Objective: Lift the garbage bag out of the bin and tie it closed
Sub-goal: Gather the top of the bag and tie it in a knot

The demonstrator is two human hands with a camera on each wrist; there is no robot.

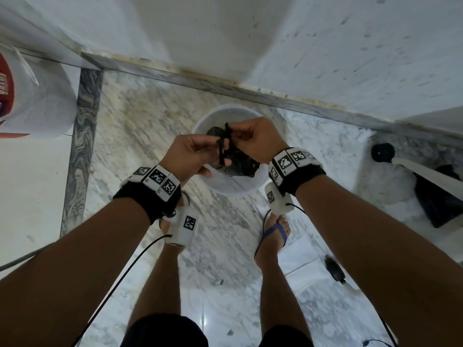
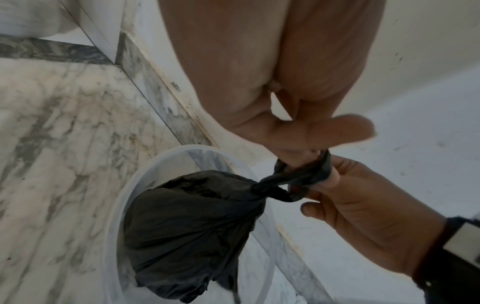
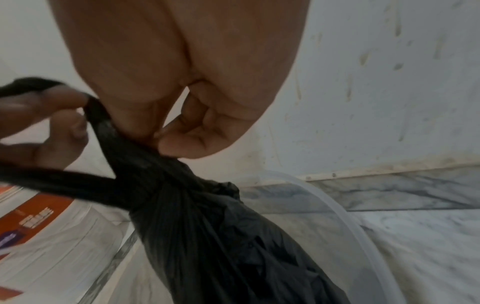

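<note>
A black garbage bag (image 1: pixel 240 164) hangs over the round white bin (image 1: pixel 200 126), its neck twisted into a strand. In the left wrist view the bag (image 2: pixel 192 226) bulges above the bin's translucent rim (image 2: pixel 135 181). My left hand (image 1: pixel 194 152) pinches one end of the twisted strand (image 2: pixel 306 174), which loops over its fingers. My right hand (image 1: pixel 253 135) pinches the other end just above the crossing of the strands (image 3: pixel 145 185). Both hands sit close together over the bin's mouth. The bag's lower part is hidden in the head view by my hands.
A white wall and grey marble skirting (image 1: pixel 225 88) run just behind the bin. A white bucket with a red label (image 1: pixel 32 96) stands at the left. Another black bag (image 1: pixel 438 196) lies at the right under a white ledge. My feet stand on the marble floor.
</note>
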